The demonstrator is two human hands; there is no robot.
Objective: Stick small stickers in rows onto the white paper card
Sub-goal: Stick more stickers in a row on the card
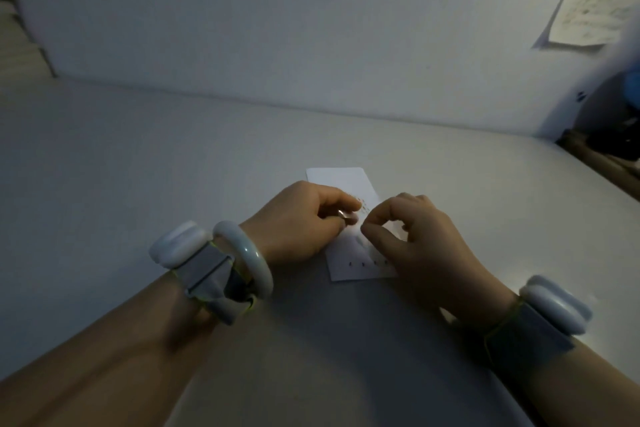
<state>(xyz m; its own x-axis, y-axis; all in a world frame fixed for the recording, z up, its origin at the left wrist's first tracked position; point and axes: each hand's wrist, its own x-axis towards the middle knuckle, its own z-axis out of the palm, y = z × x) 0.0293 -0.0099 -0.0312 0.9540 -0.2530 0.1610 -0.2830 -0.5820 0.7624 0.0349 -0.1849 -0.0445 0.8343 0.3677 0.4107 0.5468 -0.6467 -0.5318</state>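
Note:
The white paper card (341, 180) lies flat on the table, its long side running away from me. A row of small dark stickers (367, 263) sits near its close edge. My left hand (301, 218) rests over the card's left side, with the fingers pinched on a small sheet that carries tiny red stickers (361, 203). My right hand (419, 246) covers the card's right side, and its thumb and forefinger are pinched together just below the red stickers. Anything between those fingertips is too small and dark to make out.
The pale table (173, 156) runs back to a white wall (277, 28). Papers (588, 14) hang on the wall at the upper right. Dark clutter (620, 128) sits past the table's right edge. White wrist devices and a pale bangle (249, 253) are on my arms.

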